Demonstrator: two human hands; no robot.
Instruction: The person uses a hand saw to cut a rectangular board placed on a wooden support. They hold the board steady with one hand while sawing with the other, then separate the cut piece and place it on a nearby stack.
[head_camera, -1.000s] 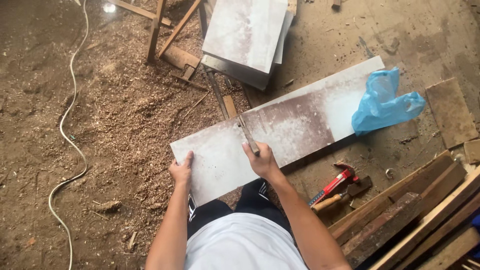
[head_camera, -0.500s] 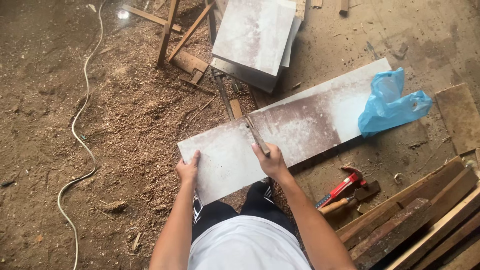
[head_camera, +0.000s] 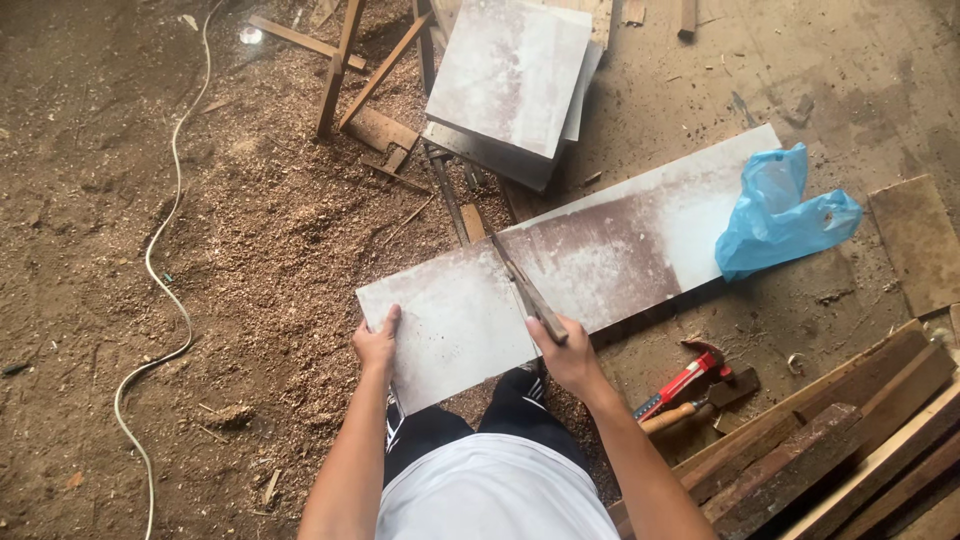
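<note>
Head view: one long pale board (head_camera: 600, 260) lies slantwise on the floor, and both hands are on it. Left hand (head_camera: 376, 342) grips the board's near end, fingers curled over the edge. Right hand (head_camera: 568, 356) is closed around a slim metal tool (head_camera: 525, 288) laid across the board. One blue plastic bag (head_camera: 780, 215) sits on the far end, contents hidden. Two hammers (head_camera: 690, 385) lie beside the board's near edge. Beyond it, stacked square panels (head_camera: 510, 75). Sawdust (head_camera: 270, 250) covers the dirt floor; a white cable (head_camera: 165, 260) snakes left.
</note>
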